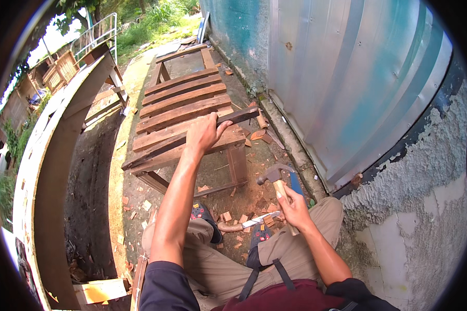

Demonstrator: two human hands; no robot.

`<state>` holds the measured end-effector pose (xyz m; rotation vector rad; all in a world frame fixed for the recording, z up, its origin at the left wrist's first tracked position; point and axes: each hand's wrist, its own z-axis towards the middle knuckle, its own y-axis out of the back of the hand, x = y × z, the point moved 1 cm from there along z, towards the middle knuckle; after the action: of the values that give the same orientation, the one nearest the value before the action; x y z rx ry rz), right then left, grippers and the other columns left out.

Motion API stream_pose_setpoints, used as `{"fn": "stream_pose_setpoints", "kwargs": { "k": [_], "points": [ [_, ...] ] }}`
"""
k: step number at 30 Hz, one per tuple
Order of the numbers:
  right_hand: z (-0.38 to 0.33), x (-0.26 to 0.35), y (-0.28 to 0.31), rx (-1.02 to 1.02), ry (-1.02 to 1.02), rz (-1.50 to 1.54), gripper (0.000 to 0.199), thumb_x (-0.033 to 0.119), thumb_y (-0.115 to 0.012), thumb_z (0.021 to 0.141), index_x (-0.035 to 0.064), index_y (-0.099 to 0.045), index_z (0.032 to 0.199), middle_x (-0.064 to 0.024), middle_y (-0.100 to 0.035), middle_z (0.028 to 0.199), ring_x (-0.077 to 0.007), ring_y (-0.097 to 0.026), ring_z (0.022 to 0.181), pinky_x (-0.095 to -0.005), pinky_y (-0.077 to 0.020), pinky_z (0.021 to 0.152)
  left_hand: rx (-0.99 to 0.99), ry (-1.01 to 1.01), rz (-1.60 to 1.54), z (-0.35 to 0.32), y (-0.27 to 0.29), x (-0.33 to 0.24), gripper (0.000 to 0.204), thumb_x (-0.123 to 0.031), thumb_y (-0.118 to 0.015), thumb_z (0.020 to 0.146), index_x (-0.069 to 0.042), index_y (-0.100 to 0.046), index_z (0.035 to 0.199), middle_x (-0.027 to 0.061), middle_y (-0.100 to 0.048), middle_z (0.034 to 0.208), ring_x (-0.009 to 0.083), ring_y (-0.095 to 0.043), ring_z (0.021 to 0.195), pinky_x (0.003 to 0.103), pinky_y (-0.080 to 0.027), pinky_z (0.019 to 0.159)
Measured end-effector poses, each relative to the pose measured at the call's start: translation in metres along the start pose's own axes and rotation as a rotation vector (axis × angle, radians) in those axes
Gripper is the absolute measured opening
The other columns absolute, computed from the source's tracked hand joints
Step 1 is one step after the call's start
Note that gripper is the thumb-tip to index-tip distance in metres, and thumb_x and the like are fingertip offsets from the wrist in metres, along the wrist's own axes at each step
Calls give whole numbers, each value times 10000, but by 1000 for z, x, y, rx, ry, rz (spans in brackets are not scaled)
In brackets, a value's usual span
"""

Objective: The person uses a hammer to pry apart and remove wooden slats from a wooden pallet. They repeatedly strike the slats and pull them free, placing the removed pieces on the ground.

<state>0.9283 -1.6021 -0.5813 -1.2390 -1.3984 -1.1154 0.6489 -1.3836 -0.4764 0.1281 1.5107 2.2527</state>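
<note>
Setting: I am looking down at an outdoor dirt yard strewn with wood chips, with a corrugated metal wall (358, 78) and rough plaster off to the side of my hammer hand.
Work piece: a slatted wooden frame (184, 111) stands on the ground ahead of my knees, its slats running across my view.
Left hand: my left hand (205, 132) is stretched forward and clenched around a loose dark plank (192, 137) that lies on top of the frame.
Plank axis: its long axis runs diagonally, one end past my grip toward the metal wall, the other and longer end running back toward my near left.
Right hand: my right hand (294, 207) is closed around the wooden handle of a claw hammer (275, 176), held low near my right knee.
Hammer head: it sits just above my fist, pointing toward the frame.
Key relation: the plank lies ahead and to the left of the hammer, well apart from it; my left hand is the one on it.
Ground near the grip: a knife (254, 222) with a pale blade lies among the chips between my shoes, just left of the hammer hand.
</note>
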Motion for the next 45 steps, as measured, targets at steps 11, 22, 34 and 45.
{"fn": "stream_pose_setpoints", "kwargs": {
  "k": [11, 22, 34, 45],
  "points": [
    [-52, 113, -12, 253, 350, -396, 479, 291, -624, 1009, -29, -578, 1363, -147, -683, 965, -197, -605, 850, -380, -497, 804, 190, -300, -331, -70, 96, -90, 468, -424, -416, 1064, -12, -591, 926, 280, -628, 755, 496, -617, 810, 561, -460, 712],
    [-76, 106, 15, 431, 45, -364, 448, 288, -635, 1002, 48, -595, 1378, -93, -664, 780, -125, -575, 658, -326, -477, 621, 375, -356, -319, -116, 62, -90, 408, -386, -428, 1044, -21, -556, 914, 261, -581, 686, 488, -596, 748, 577, -442, 667],
    [-88, 97, 5, 149, 286, -360, 503, 179, -677, 968, -133, -544, 1339, -228, -733, 1000, -157, -697, 881, -303, -536, 767, 206, -37, -785, -147, 8, -59, 432, -433, -462, 1037, -27, -598, 1091, 212, -660, 888, 394, -664, 872, 445, -510, 786],
    [-98, 101, 26, 110, 280, -227, 523, 197, -674, 990, -135, -523, 1365, -144, -713, 1016, -116, -633, 871, -290, -527, 787, -49, 55, -503, -185, -68, 16, 522, -434, -668, 884, -21, -642, 1202, 200, -664, 1184, 401, -593, 1154, 443, -437, 1030]
  ]
}}
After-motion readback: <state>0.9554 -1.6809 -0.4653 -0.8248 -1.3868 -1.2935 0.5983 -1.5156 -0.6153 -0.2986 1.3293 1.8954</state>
